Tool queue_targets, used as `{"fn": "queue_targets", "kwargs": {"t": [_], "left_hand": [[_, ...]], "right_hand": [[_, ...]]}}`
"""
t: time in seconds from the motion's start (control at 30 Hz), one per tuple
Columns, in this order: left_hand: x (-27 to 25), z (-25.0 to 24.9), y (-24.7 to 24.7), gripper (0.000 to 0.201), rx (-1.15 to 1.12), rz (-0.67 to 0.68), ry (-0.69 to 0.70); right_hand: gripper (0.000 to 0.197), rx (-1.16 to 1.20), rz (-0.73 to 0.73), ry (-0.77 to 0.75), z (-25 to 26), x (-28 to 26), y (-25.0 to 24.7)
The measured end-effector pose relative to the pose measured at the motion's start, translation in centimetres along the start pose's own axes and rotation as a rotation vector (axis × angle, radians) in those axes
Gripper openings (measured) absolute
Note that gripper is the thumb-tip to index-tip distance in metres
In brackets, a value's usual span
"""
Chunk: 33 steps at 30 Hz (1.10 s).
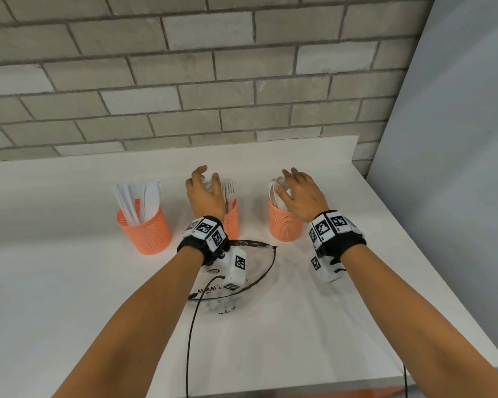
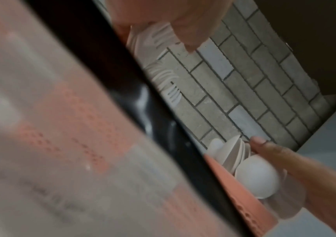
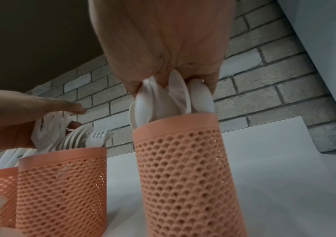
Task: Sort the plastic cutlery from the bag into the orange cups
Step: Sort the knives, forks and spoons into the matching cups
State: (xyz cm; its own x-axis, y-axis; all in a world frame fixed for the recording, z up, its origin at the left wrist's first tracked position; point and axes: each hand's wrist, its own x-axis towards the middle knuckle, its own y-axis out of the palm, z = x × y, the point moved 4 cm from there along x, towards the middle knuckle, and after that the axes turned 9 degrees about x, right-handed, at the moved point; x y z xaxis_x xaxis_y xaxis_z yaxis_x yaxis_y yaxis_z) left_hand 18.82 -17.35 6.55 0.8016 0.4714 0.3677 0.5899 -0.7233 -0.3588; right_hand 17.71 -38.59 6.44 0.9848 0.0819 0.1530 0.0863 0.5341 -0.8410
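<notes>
Three orange perforated cups stand in a row on the white counter. The left cup [image 1: 145, 231] holds white knives, the middle cup [image 1: 232, 218] white forks [image 1: 230, 186], and the right cup [image 1: 285, 224] white spoons [image 1: 276, 193]. My left hand [image 1: 207, 175] hovers open over the fork heads [image 3: 49, 128], palm and thumb touching them. My right hand [image 1: 289, 179] lies open on the spoon bowls [image 3: 163, 102], fingertips resting among them above the spoon cup [image 3: 183, 176]. The clear plastic bag [image 1: 253, 268] lies flat in front of the cups, under my left wrist.
A grey brick wall [image 1: 213, 81] rises just behind the counter. A pale panel [image 1: 457, 139] closes off the right side. The counter's front edge [image 1: 299, 383] is close to me, and a black cable [image 1: 189, 340] trails from my left wrist across it.
</notes>
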Motion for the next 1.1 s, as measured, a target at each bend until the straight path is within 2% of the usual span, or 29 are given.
{"fn": "queue_targets", "kwargs": {"t": [0.13, 0.27, 0.37, 0.4, 0.47, 0.53, 0.6, 0.67, 0.77, 0.83, 1.1], "left_hand": [[0.1, 0.2, 0.2, 0.04, 0.176, 0.0, -0.004], [0.0, 0.4, 1.2, 0.046, 0.504, 0.172, -0.084], [0.1, -0.4, 1.1, 0.054, 0.633, 0.25, -0.146], [0.2, -0.8, 0.9, 0.057, 0.679, 0.241, -0.104], [0.2, -1.2, 1.0, 0.06, 0.77, 0.245, 0.072], [0.0, -1.0, 1.7, 0.059, 0.862, 0.325, 0.222], [0.2, -0.5, 2.2, 0.054, 0.912, 0.395, 0.258], [0.7, -0.1, 2.1, 0.053, 0.964, 0.419, 0.223], [1.1, -0.3, 1.7, 0.068, 0.98, 0.395, 0.09], [1.0, -0.7, 2.0, 0.072, 1.006, 0.43, 0.078], [0.0, -1.6, 2.3, 0.06, 0.975, 0.429, 0.253]], "right_hand": [[0.057, 0.003, 0.0, 0.0, 0.1, 0.0, 0.0], [0.057, 0.003, 0.008, 0.0, 0.1, -0.1, 0.0], [0.057, 0.001, 0.015, 0.001, 0.1, -0.1, -0.1], [0.057, 0.0, 0.015, 0.001, 0.2, -0.2, -0.1], [0.057, -0.01, 0.017, -0.001, 0.3, -0.2, -0.2], [0.056, -0.024, 0.018, -0.006, 0.3, -0.2, -0.3], [0.054, -0.044, 0.023, -0.014, 0.4, -0.2, -0.4], [0.053, -0.069, 0.038, -0.02, 0.5, -0.3, -0.4], [0.05, -0.127, 0.056, -0.034, 0.6, -0.1, -0.5], [0.049, -0.172, 0.065, -0.042, 0.8, 0.0, -0.7], [0.052, -0.178, -0.011, -0.074, 2.8, -1.4, -1.2]]}}
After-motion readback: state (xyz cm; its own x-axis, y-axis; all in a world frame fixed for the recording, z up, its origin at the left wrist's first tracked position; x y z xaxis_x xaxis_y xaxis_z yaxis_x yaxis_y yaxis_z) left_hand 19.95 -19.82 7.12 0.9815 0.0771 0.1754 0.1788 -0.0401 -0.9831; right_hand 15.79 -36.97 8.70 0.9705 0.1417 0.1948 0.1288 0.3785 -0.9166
